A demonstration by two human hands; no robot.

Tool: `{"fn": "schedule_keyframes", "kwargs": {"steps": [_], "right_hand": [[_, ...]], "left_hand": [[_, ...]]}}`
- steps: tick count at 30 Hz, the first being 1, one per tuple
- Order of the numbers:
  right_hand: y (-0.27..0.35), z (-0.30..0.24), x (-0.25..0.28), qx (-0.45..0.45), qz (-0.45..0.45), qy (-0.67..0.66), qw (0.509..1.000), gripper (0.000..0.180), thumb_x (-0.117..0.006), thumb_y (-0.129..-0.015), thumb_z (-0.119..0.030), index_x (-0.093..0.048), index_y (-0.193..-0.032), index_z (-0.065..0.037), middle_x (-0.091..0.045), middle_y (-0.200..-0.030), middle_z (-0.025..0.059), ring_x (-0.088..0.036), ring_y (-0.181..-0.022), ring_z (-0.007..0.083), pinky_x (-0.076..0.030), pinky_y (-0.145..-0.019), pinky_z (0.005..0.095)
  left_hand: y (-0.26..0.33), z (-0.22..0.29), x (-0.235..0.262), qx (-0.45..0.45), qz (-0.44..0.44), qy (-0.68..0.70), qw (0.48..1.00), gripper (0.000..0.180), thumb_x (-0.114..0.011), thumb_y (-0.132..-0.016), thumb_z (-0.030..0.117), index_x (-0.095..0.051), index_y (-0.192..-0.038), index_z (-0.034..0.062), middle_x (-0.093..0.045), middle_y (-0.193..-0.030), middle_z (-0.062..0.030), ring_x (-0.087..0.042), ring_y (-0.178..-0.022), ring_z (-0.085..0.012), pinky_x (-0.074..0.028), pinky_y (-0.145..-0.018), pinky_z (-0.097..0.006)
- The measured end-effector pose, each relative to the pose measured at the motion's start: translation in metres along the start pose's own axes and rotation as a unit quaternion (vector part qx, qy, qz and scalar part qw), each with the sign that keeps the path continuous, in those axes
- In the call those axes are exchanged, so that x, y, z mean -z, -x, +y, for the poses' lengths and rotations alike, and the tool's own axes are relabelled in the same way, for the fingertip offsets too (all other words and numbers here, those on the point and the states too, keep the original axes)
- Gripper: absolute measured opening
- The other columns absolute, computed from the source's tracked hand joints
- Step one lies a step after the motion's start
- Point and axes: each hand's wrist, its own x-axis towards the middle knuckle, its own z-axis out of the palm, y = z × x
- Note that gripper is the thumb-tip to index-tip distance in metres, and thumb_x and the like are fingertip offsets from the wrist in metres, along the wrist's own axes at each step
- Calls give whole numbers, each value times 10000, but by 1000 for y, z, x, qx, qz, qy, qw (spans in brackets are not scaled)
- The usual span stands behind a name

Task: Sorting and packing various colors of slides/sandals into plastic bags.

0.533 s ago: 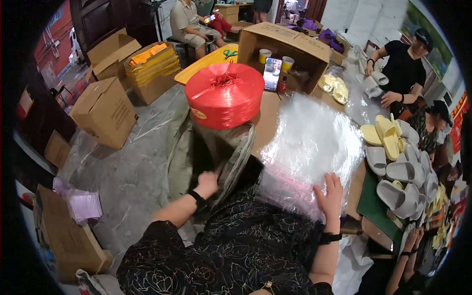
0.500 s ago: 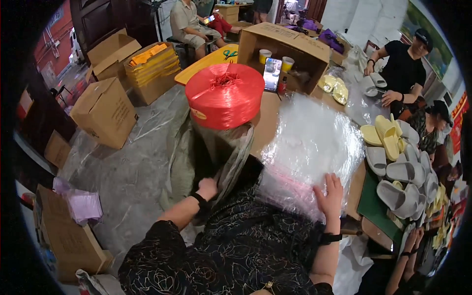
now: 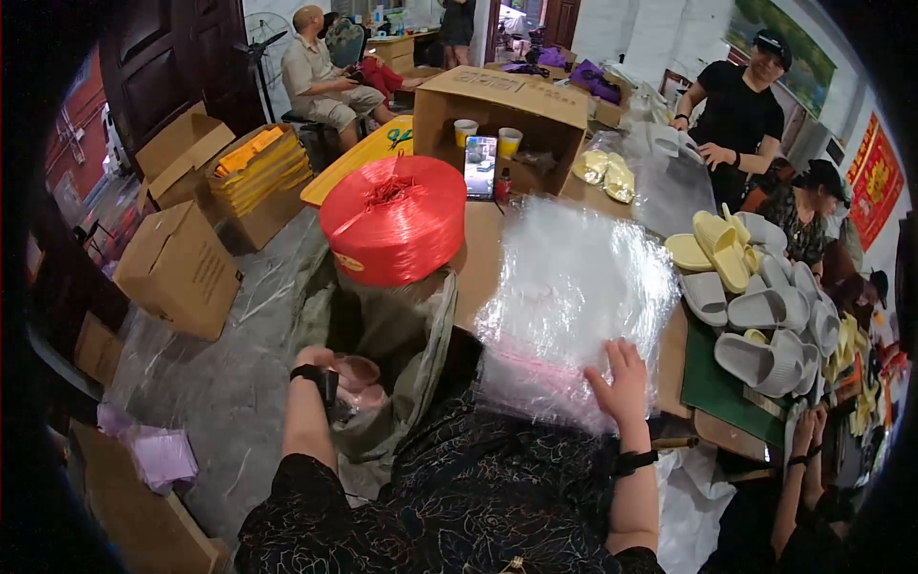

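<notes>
My right hand [image 3: 620, 381] lies flat with fingers spread on a stack of clear plastic bags [image 3: 579, 287] with pinkish lower edges. My left hand [image 3: 317, 359] is down at the mouth of a grey-green woven sack [image 3: 435, 344]. Right beside it shows a pair of pink slippers [image 3: 360, 383]. The fingers of that hand are mostly hidden, so whether they grip the slippers or the sack does not show. A large red roll of plastic twine [image 3: 392, 222] rests above the sack's far side.
Grey slippers [image 3: 765, 306] and yellow slippers [image 3: 719, 247] are piled at right. Behind the bags, a phone [image 3: 480, 167] stands against an open carton [image 3: 569, 115] with cups inside. More cartons [image 3: 177, 273] are on the floor at left. A person [image 3: 741, 115] handles slippers across the table.
My left hand has moved left across the sack's mouth, and the pink slippers have come into sight beside it. The right hand stays on the bags. The whole view has shifted slightly.
</notes>
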Motion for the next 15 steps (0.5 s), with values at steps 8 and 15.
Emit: {"fn": "schedule_keyframes", "kwargs": {"steps": [8,15], "right_hand": [[-3,-7,-3,-6,7,-11,1000,678,-673,-832,-504,-539,-1342,-78,-434,-1452,213,-336,-1377,432,-228,-1127,571],[2,-5,-2,-17,20,-11,1000,672,-665,-840,-497,-530,-1352,-84,-422,-1463,202,-322,-1387,421,-202,-1137,571]], "left_hand": [[-59,-39,-86,-174,217,63,958,291,-631,-780,201,-699,-904,-52,-662,-953,-299,-653,-932,-432,-513,-770,-464],[15,42,-219,-200,50,-111,972,296,-559,-885,208,-678,-1051,-6,-617,-1161,-249,-631,-1035,-363,-514,-875,-453]]}}
